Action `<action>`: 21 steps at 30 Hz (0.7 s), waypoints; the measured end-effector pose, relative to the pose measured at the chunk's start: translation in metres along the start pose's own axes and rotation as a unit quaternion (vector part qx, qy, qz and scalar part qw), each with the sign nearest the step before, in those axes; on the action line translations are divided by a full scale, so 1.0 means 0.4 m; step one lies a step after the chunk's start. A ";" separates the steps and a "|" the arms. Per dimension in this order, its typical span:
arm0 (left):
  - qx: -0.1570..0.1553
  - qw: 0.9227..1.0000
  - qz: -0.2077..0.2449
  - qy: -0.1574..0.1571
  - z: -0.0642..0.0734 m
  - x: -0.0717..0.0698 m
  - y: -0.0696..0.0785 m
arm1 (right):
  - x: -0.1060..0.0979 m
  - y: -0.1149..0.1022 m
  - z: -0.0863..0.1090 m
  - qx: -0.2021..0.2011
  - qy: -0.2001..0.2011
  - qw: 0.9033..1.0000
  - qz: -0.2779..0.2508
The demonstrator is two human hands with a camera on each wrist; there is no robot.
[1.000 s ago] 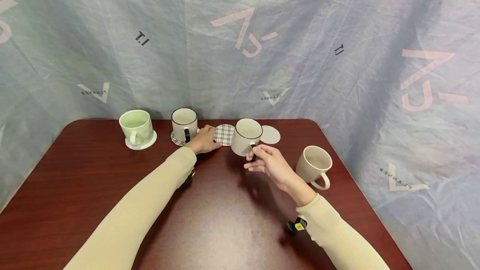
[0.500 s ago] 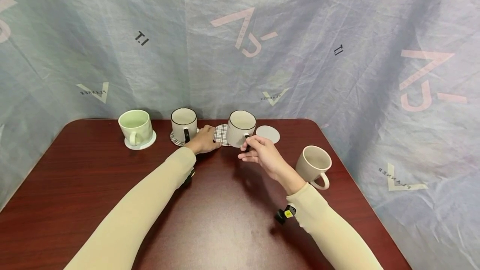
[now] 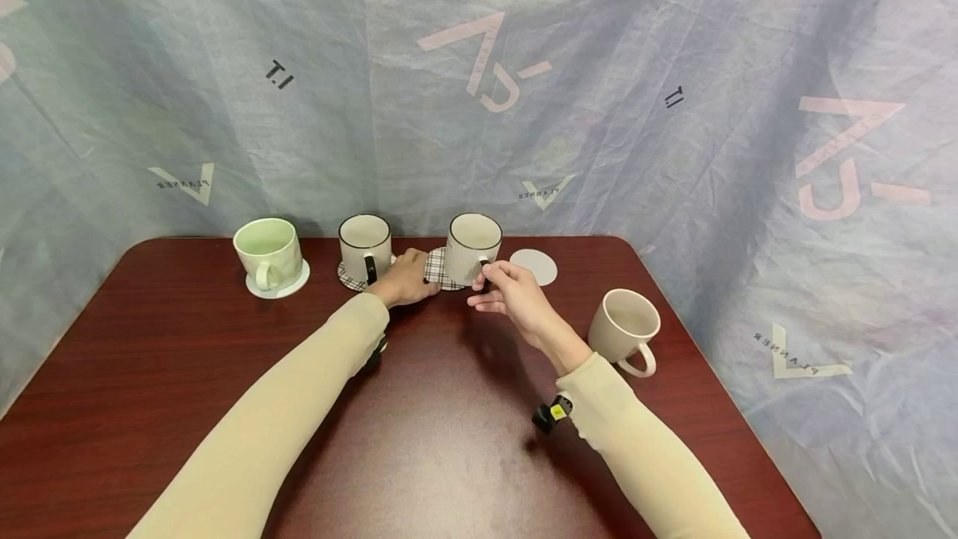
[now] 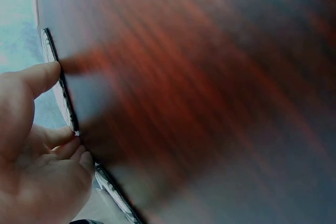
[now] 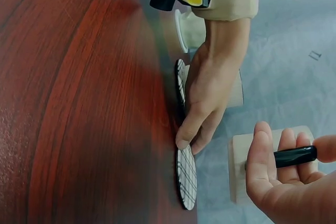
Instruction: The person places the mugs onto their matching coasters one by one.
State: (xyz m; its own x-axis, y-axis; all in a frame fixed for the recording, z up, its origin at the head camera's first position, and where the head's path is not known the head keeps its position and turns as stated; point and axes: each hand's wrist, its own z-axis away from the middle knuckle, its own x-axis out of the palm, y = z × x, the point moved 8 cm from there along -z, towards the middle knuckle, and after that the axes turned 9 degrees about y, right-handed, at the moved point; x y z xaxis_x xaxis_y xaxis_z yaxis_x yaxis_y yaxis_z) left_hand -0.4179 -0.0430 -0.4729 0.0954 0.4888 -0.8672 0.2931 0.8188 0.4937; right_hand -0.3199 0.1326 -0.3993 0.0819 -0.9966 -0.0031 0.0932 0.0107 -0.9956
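My right hand (image 3: 516, 298) pinches the black handle (image 5: 295, 156) of a white ribbed mug (image 3: 462, 263) with a dark rim. The mug hangs upright over a plaid round coaster (image 5: 187, 177), with a gap beneath its base in the right wrist view. My left hand (image 3: 405, 278) holds that coaster by its edge, thumb at the front and fingertips toward its left end. Just left of this hand, a matching white mug (image 3: 355, 254) stands on another plaid coaster (image 3: 348, 279), partly hidden by the hand.
A green mug (image 3: 268, 251) sits on a white coaster (image 3: 297, 282) at the back left. Another white coaster (image 3: 535, 267) lies bare at the back right. A beige mug (image 3: 615, 334) stands directly on the table (image 3: 441, 447) near its right edge. Behind hangs a grey curtain (image 3: 599, 40).
My right hand has carried the white mug left and toward the back, from beside the plaid coaster to over it. The left hand has stayed at the coaster.
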 end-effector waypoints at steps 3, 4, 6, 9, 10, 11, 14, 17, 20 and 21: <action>-0.005 1.000 0.003 -0.003 -0.008 0.010 -0.009 | -0.002 0.000 -0.010 -0.003 0.005 1.000 0.006; -0.006 1.000 0.005 -0.003 -0.012 0.014 -0.013 | -0.003 -0.001 -0.014 -0.004 0.006 1.000 0.007; -0.007 1.000 0.010 -0.005 -0.017 0.018 -0.016 | -0.006 -0.002 -0.021 -0.006 0.009 1.000 0.007; 0.000 1.000 0.011 -0.002 -0.023 0.021 -0.022 | -0.007 -0.006 -0.028 -0.009 0.013 1.000 0.008; 0.001 1.000 0.009 -0.003 -0.024 0.022 -0.024 | -0.007 -0.007 -0.030 -0.009 0.013 1.000 0.009; 0.001 1.000 0.007 -0.005 -0.025 0.024 -0.026 | -0.006 -0.008 -0.032 -0.010 0.014 1.000 0.010; -0.003 1.000 0.008 -0.006 -0.027 0.028 -0.032 | -0.002 -0.008 -0.039 -0.011 0.013 1.000 0.012; -0.010 1.000 0.016 -0.004 -0.027 0.029 -0.036 | 0.003 -0.006 -0.048 -0.013 0.013 1.000 0.010; -0.007 1.000 0.018 -0.001 -0.026 0.028 -0.034 | 0.007 -0.003 -0.058 -0.015 0.015 1.000 0.009; -0.006 1.000 0.016 -0.002 -0.025 0.026 -0.032 | 0.008 -0.002 -0.061 -0.015 0.016 1.000 0.010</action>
State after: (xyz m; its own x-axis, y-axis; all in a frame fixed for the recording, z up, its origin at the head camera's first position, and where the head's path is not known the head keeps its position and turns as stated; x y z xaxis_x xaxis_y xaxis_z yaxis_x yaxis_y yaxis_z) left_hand -0.4300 -0.0454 -0.4879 0.1080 0.5140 -0.8509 0.2788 0.8059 0.5222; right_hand -0.3440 0.1273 -0.4009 0.0517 -0.9983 -0.0253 0.0620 0.0285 -0.9977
